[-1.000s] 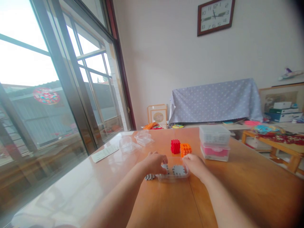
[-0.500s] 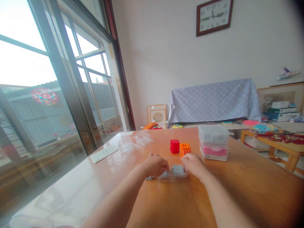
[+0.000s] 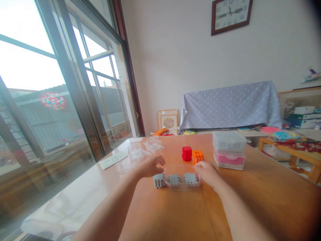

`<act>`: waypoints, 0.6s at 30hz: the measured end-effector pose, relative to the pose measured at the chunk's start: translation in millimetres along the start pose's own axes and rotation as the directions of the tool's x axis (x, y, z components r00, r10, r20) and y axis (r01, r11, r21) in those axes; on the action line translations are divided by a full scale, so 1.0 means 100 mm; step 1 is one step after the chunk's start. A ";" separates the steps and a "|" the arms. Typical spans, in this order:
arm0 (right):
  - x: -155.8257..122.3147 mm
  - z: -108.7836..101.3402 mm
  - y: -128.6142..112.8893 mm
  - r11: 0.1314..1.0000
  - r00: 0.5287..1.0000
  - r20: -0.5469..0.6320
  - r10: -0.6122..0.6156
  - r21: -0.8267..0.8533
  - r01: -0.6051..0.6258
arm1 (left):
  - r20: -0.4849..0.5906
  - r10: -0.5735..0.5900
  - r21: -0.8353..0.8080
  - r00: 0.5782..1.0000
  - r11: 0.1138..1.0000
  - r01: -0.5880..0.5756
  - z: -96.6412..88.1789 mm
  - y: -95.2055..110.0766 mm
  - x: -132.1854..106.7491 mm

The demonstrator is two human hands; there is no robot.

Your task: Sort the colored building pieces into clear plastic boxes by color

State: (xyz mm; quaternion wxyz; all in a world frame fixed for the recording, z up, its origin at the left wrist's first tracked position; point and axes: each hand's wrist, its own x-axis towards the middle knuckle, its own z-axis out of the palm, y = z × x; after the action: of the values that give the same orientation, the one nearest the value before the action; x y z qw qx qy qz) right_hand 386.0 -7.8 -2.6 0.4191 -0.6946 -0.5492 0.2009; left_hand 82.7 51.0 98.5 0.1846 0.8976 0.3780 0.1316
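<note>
A clear plastic container sits on the table in front of me, with flat grey notched pieces lying inside on its left and right. My right hand has its fingers closed on the container's right rim. Just outside the left wall stands a small grey stack or block of notched pieces. Over its back edge hovers my left hand, fingers curved and apart, holding nothing that I can see. A red notched cube and an orange one stand behind the container.
Two stacked clear boxes, the lower holding something pink, stand at the right. Empty clear containers and a printed sheet lie at the back left of the wooden table. A window is on the left.
My left hand has moved left, out from over the container to above the grey block, and its fingers have opened. My right hand stays at the container's rim. The view has shifted slightly.
</note>
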 end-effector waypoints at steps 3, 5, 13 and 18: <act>0.01 0.01 0.02 1.000 1.000 -0.001 -0.003 -0.004 0.003 | 0.046 -0.010 -0.047 0.999 0.999 0.012 0.00 -0.15 -0.07; 0.02 0.02 0.03 1.000 1.000 0.000 -0.008 -0.006 0.008 | 0.078 -0.033 -0.042 0.996 0.998 0.037 0.04 -0.19 -0.12; 0.00 0.01 0.04 1.000 1.000 0.012 -0.004 -0.005 0.004 | 0.042 -0.089 -0.023 0.995 0.996 0.090 0.16 -0.21 -0.16; 0.03 0.04 0.06 1.000 1.000 0.014 0.003 -0.010 -0.003 | -0.097 0.001 0.032 0.995 0.999 0.002 0.07 -0.06 -0.10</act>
State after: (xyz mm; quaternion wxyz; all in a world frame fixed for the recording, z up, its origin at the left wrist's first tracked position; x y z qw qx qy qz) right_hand 387.6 -4.3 -8.7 0.4117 -0.6960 -0.5519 0.2037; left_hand 74.3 46.1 88.7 0.1516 0.8930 0.3886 0.1688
